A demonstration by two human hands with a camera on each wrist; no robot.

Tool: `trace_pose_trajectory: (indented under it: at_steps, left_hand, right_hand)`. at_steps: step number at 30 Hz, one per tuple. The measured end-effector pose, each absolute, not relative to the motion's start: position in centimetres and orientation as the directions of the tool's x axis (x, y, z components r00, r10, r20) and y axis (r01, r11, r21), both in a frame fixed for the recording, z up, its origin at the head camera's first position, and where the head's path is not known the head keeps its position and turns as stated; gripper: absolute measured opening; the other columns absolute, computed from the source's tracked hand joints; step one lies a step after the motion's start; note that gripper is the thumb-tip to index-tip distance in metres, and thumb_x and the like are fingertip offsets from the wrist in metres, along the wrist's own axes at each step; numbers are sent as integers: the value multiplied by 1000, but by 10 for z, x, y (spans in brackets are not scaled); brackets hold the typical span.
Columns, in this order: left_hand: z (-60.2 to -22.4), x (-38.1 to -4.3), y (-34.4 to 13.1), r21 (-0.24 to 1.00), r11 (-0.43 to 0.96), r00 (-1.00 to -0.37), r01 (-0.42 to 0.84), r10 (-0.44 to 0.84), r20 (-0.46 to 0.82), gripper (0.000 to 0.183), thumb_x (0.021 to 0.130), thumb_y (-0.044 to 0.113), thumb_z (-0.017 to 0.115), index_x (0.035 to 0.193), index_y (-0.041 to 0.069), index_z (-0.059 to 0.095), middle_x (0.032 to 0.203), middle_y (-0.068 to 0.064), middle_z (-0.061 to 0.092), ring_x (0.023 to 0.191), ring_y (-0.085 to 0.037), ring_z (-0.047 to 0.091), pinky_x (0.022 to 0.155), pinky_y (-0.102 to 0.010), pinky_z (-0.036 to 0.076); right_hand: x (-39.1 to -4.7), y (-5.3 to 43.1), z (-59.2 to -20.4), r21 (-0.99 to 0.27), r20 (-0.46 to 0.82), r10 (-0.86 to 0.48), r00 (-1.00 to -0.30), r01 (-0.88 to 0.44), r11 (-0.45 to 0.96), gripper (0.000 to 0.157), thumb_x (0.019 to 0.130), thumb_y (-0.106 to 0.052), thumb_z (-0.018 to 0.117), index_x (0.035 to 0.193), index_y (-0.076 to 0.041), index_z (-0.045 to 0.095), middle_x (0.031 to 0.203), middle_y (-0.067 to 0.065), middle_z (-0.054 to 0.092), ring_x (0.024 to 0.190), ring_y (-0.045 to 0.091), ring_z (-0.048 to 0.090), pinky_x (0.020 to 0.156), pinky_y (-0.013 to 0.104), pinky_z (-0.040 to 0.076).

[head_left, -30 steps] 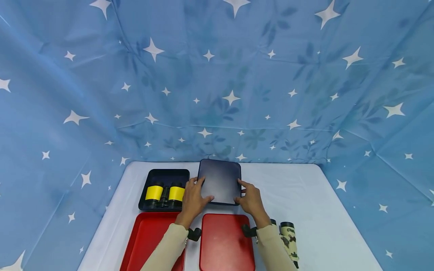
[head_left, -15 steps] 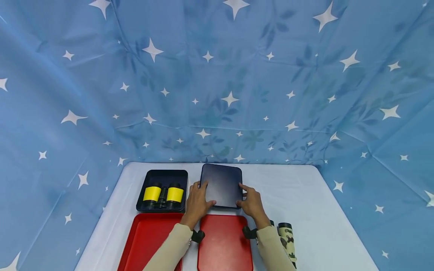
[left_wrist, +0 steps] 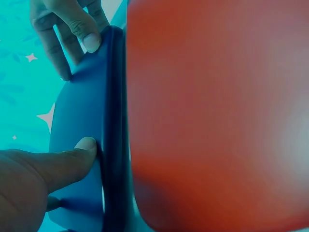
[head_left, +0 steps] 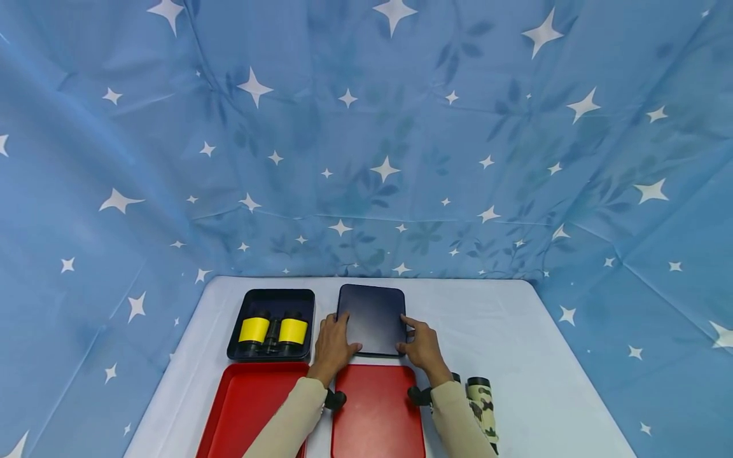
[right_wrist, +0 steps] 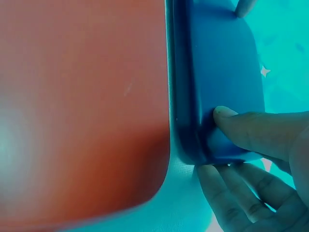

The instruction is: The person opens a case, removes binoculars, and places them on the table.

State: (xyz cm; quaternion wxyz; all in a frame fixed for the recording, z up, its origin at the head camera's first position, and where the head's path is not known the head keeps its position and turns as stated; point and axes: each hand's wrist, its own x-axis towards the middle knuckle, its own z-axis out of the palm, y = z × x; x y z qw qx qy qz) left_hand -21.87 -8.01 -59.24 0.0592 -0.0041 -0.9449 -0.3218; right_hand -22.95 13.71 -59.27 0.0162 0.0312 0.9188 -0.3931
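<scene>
A dark blue, round-cornered lid [head_left: 375, 318] lies at the back middle of the white table, its smooth face up. My left hand [head_left: 332, 346] holds its left side, the thumb on the near edge. At the opposite side, my right hand [head_left: 424, 346] grips it with the thumb on top near the corner and fingers against the side. Both wrist views show the lid [left_wrist: 82, 106] beside a red lid [right_wrist: 87, 87], a narrow gap between them. Whatever is under the blue lid is hidden.
Left of the hands, a dark box [head_left: 275, 296] contains yellow-and-black binoculars [head_left: 254, 329]. An open red tray [head_left: 252, 394] is in front of it. Camouflage-patterned binoculars [head_left: 482, 407] lie partly hidden by the right forearm. A blue starry curtain [head_left: 366, 127] surrounds the table.
Both hands have brought the blue lid down and slightly nearer, and it looks flatter on the table. The head view has shifted a little.
</scene>
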Motion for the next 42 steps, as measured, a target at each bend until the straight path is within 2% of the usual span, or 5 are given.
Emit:
trace_pose_trajectory:
  at_steps: [8, 24, 30, 35, 42]
  left_hand:
    - [-600, -219, -82, 625, 780, -990, 38, -53, 127, 84, 76, 21, 98, 149, 10, 61, 146, -26, 58, 129, -40, 56, 104, -56, 56]
    - [-597, -217, -83, 554, 831, -996, 61, 12, 92, 78, 81, 26, 95, 147, 4, 61, 150, -28, 58, 125, -41, 53, 100, -51, 56]
    - [-593, -216, -86, 576, 816, -997, 56, 19, 70, 78, 83, 25, 93, 149, 4, 59, 153, -29, 54, 130, -43, 52, 103, -54, 56]
    - [-590, -214, -93, 619, 780, -995, 88, 42, 89, 77, 86, 24, 91, 151, 5, 56, 154, -30, 52, 136, -44, 50, 110, -59, 52]
    - [-577, -216, -108, 638, 745, -979, 193, 107, 172, 68, 90, 26, 87, 150, 9, 58, 144, -20, 61, 128, -37, 57, 111, -56, 51]
  right_hand:
    - [-230, 134, -598, -712, -45, 54, -998, 70, 698, 75, 80, 4, 88, 149, -11, 64, 135, 25, 69, 114, 37, 71, 92, 50, 63]
    - [-228, 135, -596, -697, -23, 27, -999, 35, 716, 70, 80, 6, 86, 146, -4, 64, 128, 25, 73, 113, 36, 72, 96, 52, 60]
    - [-228, 134, -598, -695, -23, 29, -999, 37, 718, 69, 81, 5, 85, 146, -4, 64, 128, 27, 72, 111, 35, 71, 93, 50, 60]
    - [-226, 129, -597, -683, 59, 42, -997, -10, 730, 66, 83, 2, 86, 145, -6, 66, 132, 25, 71, 115, 36, 68, 95, 52, 59]
    - [-228, 117, -584, -684, 198, 42, -979, -108, 721, 64, 84, -7, 88, 145, -9, 67, 135, 22, 71, 112, 36, 61, 96, 54, 57]
